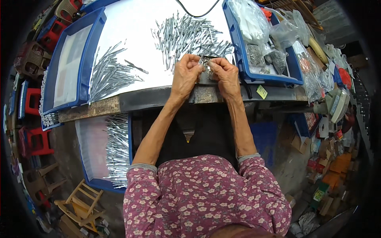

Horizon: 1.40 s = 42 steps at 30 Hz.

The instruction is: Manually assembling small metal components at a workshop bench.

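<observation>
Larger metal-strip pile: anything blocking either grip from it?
Nothing visible. The larger metal-strip pile lies on the white tabletop just beyond the left grip and right grip; the bag-filled blue bin stands to the right, outside that path.

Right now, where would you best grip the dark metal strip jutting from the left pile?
I'd pinch the dark strip near its right end, coming from the right: that slim end points away from the left pile over white tabletop, while its other end lies nearer neighbouring strips.
</observation>
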{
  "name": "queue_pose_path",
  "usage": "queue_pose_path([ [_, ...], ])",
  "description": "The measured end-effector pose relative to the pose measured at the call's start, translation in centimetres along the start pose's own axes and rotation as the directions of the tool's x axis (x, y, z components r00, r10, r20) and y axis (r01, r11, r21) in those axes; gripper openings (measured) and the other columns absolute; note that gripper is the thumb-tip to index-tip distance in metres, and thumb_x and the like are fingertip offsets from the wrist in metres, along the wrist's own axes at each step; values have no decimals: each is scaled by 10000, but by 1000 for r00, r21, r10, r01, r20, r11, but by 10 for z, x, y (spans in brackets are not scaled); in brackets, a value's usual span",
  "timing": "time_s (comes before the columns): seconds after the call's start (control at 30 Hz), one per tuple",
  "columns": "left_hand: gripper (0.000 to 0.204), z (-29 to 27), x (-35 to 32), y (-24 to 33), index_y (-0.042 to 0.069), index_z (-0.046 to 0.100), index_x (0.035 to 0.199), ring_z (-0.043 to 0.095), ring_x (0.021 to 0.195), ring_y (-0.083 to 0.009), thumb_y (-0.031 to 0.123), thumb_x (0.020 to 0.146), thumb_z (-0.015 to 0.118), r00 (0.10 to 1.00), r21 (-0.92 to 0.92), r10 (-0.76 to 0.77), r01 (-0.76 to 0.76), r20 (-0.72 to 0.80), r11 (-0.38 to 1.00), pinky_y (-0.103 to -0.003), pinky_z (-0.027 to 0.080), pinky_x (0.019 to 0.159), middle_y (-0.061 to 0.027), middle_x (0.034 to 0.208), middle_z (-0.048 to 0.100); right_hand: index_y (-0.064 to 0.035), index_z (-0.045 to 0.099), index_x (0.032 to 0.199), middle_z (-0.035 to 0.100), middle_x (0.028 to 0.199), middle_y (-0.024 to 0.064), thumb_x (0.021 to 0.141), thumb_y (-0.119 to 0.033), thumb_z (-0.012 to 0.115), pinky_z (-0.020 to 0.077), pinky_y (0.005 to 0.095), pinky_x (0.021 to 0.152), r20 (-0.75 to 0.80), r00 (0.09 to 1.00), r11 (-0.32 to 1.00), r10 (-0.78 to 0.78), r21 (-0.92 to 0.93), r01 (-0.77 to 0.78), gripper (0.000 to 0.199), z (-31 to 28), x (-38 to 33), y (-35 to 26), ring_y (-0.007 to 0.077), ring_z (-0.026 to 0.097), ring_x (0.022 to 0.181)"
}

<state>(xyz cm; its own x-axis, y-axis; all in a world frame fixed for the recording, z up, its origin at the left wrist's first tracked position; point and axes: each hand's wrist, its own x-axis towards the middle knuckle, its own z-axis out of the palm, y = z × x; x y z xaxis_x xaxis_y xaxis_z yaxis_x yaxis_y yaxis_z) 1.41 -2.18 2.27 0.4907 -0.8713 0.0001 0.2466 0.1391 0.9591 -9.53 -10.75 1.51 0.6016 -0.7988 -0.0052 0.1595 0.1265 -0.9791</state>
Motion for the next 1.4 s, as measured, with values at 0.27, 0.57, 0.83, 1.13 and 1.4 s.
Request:
queue_pose_path([
  [0.27, 275, 9, 3, -17, -28, 462, 999, 467, 536, -63, 24, 766, 599, 1000, -315, -6, 3, -10, 949, -167, 363, 456, -38, 688, 558, 7, 604, 855, 568, 716, -26, 811, -107, 603, 319, 150, 504, -24, 981, 969, -190, -168, 184, 122, 5, -10, -1, 5, 427, 584],
  [0.57, 277, 8, 4, -11, -28, 473, 986, 446, 496, -46, -18, 739, 597, 999, -245, -8, -3, -45, 970, -164, 328, 424, -43, 669, 572, 25, 588, 872, 592, 732, 19, 822, -66, 570, 419, 202, 593, 26, 956, 867, -292, -416, 276, 105, 7, -15, -4, 59, 520, 669],
  [0.83, 266, 1, 4, -12, -31, 476, 984, 442, 498, -39, -5, 745, 589, 1000, -184, 6, -10, -22, 983, -153, 324, 435, -39, 680, 576, 22, 562, 860, 589, 728, 97, 809, -30, 541, 434, 260, 576, 202, 878, 584, -433, -680, 444, 76, 4, -13, -5, 155, 563, 638],
  [1.13, 175, -2, -1, -15, -54, 520, 960, 491, 556, -54, 4, 795, 515, 999, -171, -34, 37, 24, 984, -164, 393, 496, -54, 732, 586, 24, 550, 835, 558, 668, 63, 809, -50, 526, 403, 261, 524, 144, 921, 660, -362, -658, 362, 82, 4, -13, -9, 130, 515, 574],
  [1.4, 220, -4, -8, -16, -102, 505, 1021, 554, 592, -97, -14, 819, 517, 997, -284, -45, 63, 68, 957, -185, 472, 531, -107, 780, 601, 27, 562, 838, 519, 676, -26, 834, -87, 537, 347, 167, 509, 45, 974, 898, -222, -380, 222, 117, 9, -13, -15, 19, 425, 585],
])
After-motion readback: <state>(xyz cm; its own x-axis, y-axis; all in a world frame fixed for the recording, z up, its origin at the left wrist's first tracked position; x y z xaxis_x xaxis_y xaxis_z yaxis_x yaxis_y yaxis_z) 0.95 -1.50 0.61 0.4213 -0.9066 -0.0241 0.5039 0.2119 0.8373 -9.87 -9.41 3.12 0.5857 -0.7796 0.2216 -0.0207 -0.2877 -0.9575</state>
